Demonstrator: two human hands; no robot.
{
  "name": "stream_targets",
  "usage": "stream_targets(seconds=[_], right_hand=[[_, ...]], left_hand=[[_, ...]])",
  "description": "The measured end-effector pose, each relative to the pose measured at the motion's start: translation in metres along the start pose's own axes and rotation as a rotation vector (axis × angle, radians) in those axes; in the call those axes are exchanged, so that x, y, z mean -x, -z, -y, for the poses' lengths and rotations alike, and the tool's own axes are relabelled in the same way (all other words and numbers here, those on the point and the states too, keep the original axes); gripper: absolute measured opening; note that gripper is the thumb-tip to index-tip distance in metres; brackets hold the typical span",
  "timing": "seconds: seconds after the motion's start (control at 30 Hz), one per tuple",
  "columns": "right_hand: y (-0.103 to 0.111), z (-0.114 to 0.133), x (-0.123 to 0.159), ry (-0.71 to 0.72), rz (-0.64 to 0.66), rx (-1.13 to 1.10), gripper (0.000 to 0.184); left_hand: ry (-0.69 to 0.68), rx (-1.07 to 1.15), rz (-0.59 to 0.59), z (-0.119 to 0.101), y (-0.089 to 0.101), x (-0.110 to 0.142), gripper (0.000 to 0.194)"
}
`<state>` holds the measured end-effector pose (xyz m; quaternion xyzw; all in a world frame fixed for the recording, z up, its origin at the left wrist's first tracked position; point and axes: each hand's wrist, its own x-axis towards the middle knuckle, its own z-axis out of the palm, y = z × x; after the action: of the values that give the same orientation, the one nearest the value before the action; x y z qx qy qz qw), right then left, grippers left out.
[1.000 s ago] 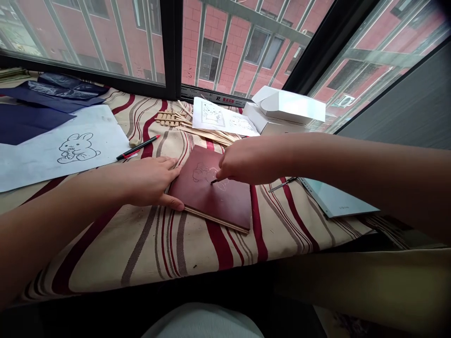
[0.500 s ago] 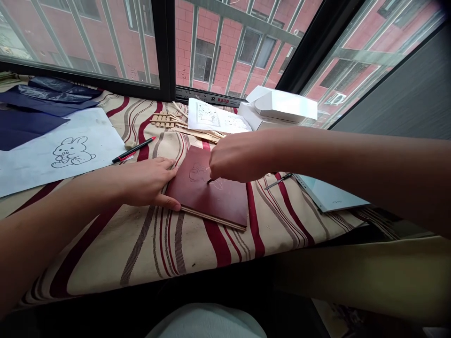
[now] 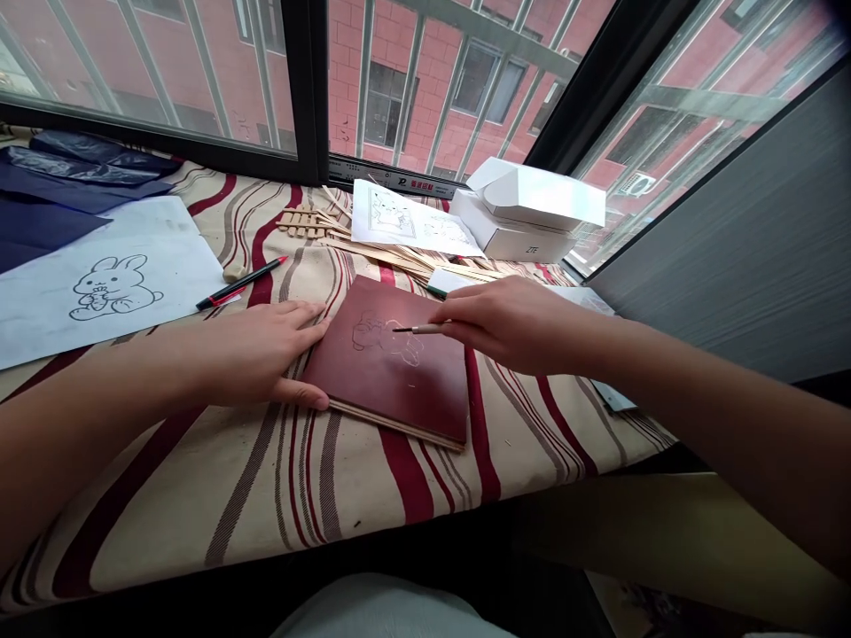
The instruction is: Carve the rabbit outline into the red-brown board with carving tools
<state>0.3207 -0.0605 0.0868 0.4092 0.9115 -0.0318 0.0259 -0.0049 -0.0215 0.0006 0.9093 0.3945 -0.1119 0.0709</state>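
A reddish-brown wooden board [image 3: 372,390] lies on the striped cloth, with a scratched outline [image 3: 389,341] on its upper face. Along its left edge rests my left hand [image 3: 266,354], flat with fingers stretched and thumb at the near left corner. My right hand [image 3: 511,326] is closed around a slim carving tool [image 3: 425,329] with a pale handle and thin dark tip. The tip points left over the outline; whether it touches the wood I cannot tell. Left of the board is a paper [image 3: 40,328] with a rabbit drawing, and a black-and-red pen [image 3: 243,282] lies between them.
Behind the board are thin wooden strips [image 3: 392,259], a printed sheet [image 3: 382,217] and a white box [image 3: 532,197]. Dark blue sheets [image 3: 46,226] overlap the rabbit paper. The window frame [image 3: 309,89] bounds the back; the striped cloth [image 3: 279,532] drops off in front.
My right hand has turned and drawn back to the right, uncovering the outline and the tool's handle. My left hand remains at the board's left edge. The view has shifted slightly.
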Motion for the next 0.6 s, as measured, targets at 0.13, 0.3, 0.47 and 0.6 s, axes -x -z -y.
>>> stream_targets(seconds=[0.13, 0.3, 0.47, 0.6], right_hand=[[-0.009, 0.004, 0.004, -0.086, 0.053, -0.026, 0.027], [-0.017, 0.009, 0.001, -0.128, 0.097, 0.093, 0.037], [-0.021, 0.006, 0.002, -0.067, 0.120, 0.109, 0.039], [-0.021, 0.009, 0.001, -0.054, 0.143, 0.111, 0.040]], left_hand=[[0.006, -0.041, 0.017, -0.002, 0.002, 0.002, 0.124], [0.033, -0.060, 0.043, -0.006, 0.005, 0.002, 0.123], [0.030, -0.055, 0.028, -0.007, 0.005, 0.002, 0.121], [0.023, -0.064, 0.027, -0.008, 0.006, 0.003, 0.122]])
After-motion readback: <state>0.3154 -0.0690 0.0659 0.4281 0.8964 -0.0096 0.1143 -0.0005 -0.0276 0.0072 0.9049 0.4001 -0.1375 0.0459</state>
